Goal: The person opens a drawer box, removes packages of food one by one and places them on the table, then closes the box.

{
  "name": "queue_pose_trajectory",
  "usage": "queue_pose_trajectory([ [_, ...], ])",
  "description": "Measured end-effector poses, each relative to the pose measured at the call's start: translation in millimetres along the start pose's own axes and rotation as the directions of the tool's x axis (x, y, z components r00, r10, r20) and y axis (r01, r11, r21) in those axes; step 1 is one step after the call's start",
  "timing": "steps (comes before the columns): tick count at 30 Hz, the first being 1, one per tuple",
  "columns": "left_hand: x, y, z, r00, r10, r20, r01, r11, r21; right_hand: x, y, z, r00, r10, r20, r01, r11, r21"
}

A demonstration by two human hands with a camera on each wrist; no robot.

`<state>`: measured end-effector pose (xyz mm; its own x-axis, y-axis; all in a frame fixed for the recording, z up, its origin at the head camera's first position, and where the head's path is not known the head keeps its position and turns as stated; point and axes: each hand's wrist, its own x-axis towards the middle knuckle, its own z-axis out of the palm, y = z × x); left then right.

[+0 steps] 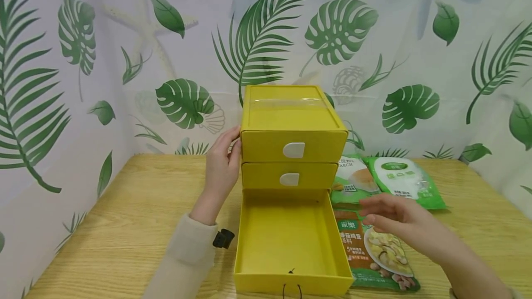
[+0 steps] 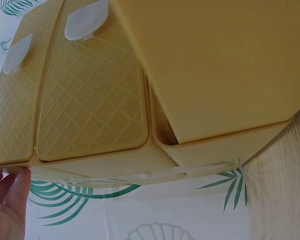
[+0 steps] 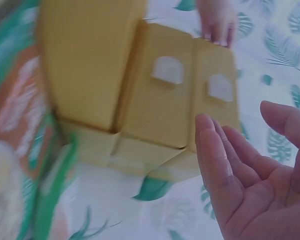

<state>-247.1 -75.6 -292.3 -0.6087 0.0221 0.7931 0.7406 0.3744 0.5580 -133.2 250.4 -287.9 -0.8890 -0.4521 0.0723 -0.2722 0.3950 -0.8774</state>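
A yellow drawer unit (image 1: 294, 146) stands on the wooden table, with pale tab handles on its upper two drawers. Its bottom drawer (image 1: 291, 239) is pulled far out towards me, and a thin black string loop hangs at the front. My left hand (image 1: 223, 165) rests against the unit's upper left side, fingers reaching back along it; in the left wrist view the fingertips touch the edge by the top drawer (image 2: 15, 110). Above the food packets, right of the pulled-out drawer, my right hand (image 1: 409, 225) hovers with fingers extended, thumb apart, holding nothing.
Right of the unit lie a green-and-white starch packet (image 1: 353, 181), another green-and-white packet (image 1: 401, 179) and a brown-and-green soup packet (image 1: 374, 257). Leaf-patterned cloth (image 1: 266, 36) hangs behind the wooden table (image 1: 137, 225) and along its sides.
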Motion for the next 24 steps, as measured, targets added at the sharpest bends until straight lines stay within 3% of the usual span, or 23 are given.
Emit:
queue_pose_trajectory([
  [9,0.6,-3.3,-1.1,1.0,0.005,0.002,-0.005,1.0,0.006,8.9,-17.0,2.3,0.983,-0.178,-0.048,0.181,0.981,0.071],
  [14,0.3,-3.5,0.7,1.0,0.006,0.0,-0.006,1.0,-0.008,7.6,-22.6,4.9,0.974,-0.221,-0.049,0.224,0.972,0.071],
  [19,-0.1,-3.7,-0.1,1.0,-0.003,-0.006,0.003,1.0,-0.008,6.7,-28.5,10.6,0.97,-0.24,-0.045,0.241,0.97,0.025],
  [24,-0.2,-3.5,-0.2,1.0,0.002,-0.004,-0.003,1.0,-0.007,4.2,-34.9,19.4,0.961,-0.277,0.025,0.278,0.958,-0.067],
])
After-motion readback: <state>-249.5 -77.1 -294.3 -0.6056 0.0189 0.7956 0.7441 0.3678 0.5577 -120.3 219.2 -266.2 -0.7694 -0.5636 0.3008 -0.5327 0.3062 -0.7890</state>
